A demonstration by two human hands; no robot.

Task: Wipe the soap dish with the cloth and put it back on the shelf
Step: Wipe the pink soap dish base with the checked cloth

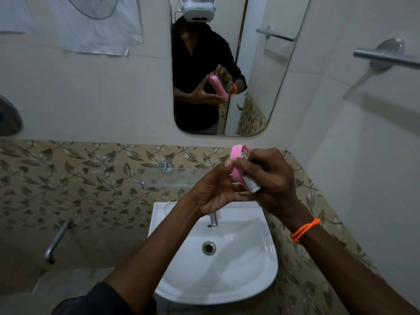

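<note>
A pink soap dish (237, 153) is held on edge above the sink, tilted, with its hollow side turned to the right. My left hand (213, 192) grips its lower and left rim, thumb on top. A grey-white cloth (251, 185) is bunched in my right hand (272, 178), which presses it into the dish's inner face. Most of the dish is hidden by my fingers. A glass shelf (168, 177) is fixed to the wall just behind and left of my hands.
A white wash basin (256, 276) with a tap (213, 219) lies directly below. A mirror (256, 71) hangs above, reflecting the person. A towel rail (386, 56) juts from the right wall; a metal pipe (56, 239) sticks out at lower left.
</note>
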